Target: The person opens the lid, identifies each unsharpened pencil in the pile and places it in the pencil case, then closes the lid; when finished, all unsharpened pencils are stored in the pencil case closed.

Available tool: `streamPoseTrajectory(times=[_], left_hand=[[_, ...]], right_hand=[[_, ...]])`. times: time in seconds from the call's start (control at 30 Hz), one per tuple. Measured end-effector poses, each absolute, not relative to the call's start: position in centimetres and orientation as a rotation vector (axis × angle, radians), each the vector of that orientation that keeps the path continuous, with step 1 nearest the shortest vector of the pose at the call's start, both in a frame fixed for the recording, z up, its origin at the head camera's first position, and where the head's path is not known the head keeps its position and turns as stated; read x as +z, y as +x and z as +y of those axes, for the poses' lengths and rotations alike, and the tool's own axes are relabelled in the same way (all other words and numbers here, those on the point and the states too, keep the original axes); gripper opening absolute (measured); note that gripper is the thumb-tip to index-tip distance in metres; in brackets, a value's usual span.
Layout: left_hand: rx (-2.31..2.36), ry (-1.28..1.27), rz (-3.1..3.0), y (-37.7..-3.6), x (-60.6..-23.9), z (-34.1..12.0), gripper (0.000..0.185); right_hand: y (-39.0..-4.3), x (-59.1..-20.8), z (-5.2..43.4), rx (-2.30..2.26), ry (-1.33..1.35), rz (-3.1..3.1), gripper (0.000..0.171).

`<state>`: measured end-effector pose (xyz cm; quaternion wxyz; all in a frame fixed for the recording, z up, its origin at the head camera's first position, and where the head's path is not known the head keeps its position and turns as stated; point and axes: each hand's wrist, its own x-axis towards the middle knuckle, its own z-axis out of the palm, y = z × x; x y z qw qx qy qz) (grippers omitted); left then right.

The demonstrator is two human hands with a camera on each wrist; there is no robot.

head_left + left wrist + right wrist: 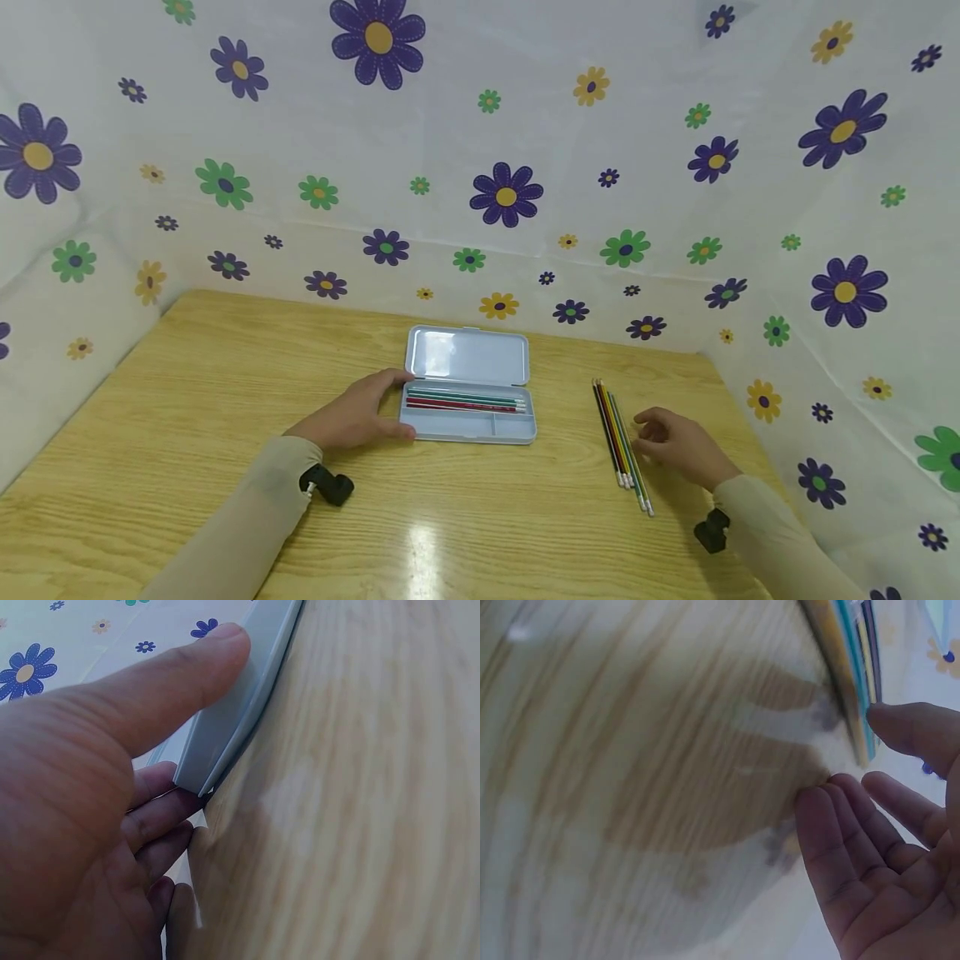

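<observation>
A pale blue pencil case (pixel 453 426) lies on the table with its lid (pixel 480 357) swung back. Green and red pencils (pixel 461 407) lie side by side in its long rear compartment. My left hand (pixel 352 414) holds the case's left end, thumb at the front corner and fingers toward the back; in the left wrist view the thumb (pixel 202 671) presses on the case's side. To the right lies a loose bunch of pencils (pixel 618 437) in black, red, yellow and green. Beside it my right hand (pixel 678 446) hovers, its fingers loosely bent and holding nothing.
The wooden table (pixel 360 533) has a glossy top. White cloth (pixel 450 142) printed with flowers stands up behind it and along both sides. A black wrist device (pixel 327 485) sits on the left forearm, another (pixel 712 531) on the right.
</observation>
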<state>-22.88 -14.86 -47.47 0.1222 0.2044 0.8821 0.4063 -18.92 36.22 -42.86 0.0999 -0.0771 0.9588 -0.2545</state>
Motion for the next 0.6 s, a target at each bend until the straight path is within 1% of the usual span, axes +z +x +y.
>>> streamPoseTrajectory(times=[0.13, 0.37, 0.6], left_hand=[[1.183, 0.604, 2.577, -22.9, -47.5, -14.9, 0.097], [1.186, 0.604, 2.575, -23.0, -47.7, -14.8, 0.098], [1.189, 0.599, 2.577, -23.1, -47.8, -14.9, 0.098]], right_hand=[[-19.0, -42.8, 35.2, -0.704, -0.261, 2.840, 0.044], [-18.8, -42.6, 34.6, -0.673, -0.313, 2.852, 0.038], [-18.6, -42.6, 34.7, -0.678, -0.279, 2.835, 0.039]])
